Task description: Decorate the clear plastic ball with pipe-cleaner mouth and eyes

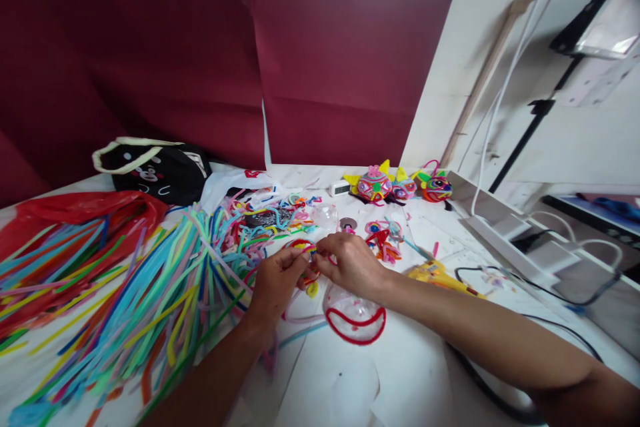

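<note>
My left hand [280, 278] and my right hand [353, 265] meet over the middle of the table, fingertips nearly touching. Both are closed in a pinch on a small dark blue piece of pipe cleaner [313, 255], mostly covered by the fingers. Red and yellow coiled pipe cleaners [311, 273] show just below the fingertips. In front of my right hand lies a clear plastic half-ball [345, 300]. A red pipe cleaner bent into a crescent mouth shape [356, 340] rests against its near side.
Loose coloured pipe cleaners [150, 307] spread over the left, beside a red plastic bag [125, 207] and a black pouch [160, 177]. A yellow glue gun [440, 275] lies right of my hands. Decorated balls [375, 185] stand behind; a power strip [510, 247] and cables line the right.
</note>
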`<state>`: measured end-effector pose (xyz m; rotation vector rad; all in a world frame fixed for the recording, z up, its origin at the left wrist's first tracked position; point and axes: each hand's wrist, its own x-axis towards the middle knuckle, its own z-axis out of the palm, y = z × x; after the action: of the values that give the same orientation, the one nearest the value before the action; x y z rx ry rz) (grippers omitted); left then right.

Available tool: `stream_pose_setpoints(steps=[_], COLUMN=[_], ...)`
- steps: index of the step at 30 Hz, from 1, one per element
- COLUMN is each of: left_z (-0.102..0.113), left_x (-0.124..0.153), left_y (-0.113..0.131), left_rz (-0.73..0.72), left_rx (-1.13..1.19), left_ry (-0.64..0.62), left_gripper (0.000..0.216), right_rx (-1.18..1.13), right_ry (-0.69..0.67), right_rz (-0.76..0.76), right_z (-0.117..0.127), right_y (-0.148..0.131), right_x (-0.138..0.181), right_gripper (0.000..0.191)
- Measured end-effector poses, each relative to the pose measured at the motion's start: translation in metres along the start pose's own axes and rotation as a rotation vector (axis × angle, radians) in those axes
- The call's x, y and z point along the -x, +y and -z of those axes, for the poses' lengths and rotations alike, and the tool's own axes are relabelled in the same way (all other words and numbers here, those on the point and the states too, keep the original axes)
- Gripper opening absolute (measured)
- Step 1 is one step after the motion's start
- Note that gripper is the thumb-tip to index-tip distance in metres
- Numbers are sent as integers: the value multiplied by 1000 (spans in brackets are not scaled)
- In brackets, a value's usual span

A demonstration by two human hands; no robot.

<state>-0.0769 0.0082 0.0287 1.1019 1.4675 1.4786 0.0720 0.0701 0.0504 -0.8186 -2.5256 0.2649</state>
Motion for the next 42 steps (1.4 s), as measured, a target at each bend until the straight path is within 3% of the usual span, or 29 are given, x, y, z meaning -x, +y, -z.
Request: stream_pose_setpoints(steps=[15, 20, 27, 34, 37, 42], left_z=[1, -2, -6, -6, -6, -4], left_x=[-1, 1, 3, 9, 8, 6], left_y=[-8, -6, -4, 1, 2, 2], left_rz=[12, 46, 99, 184, 187, 183], left_rx=[71, 157, 257, 362, 373, 395], left_ry=[-44, -54, -57, -103, -125, -166], left_gripper=[22, 30, 40, 37, 30, 19], right_rx=[-165, 55, 439, 555, 533, 375], right_ry=[38, 85, 254, 289, 271, 280], right_rz=[-5, 139, 423, 610, 601, 436], right_z=[-3, -1, -6, -2, -2, -4], right_y=[6, 3, 3, 2, 3, 6], right_x=[3, 7, 13, 19, 19, 17], right_gripper=[17, 22, 24, 24, 25, 22])
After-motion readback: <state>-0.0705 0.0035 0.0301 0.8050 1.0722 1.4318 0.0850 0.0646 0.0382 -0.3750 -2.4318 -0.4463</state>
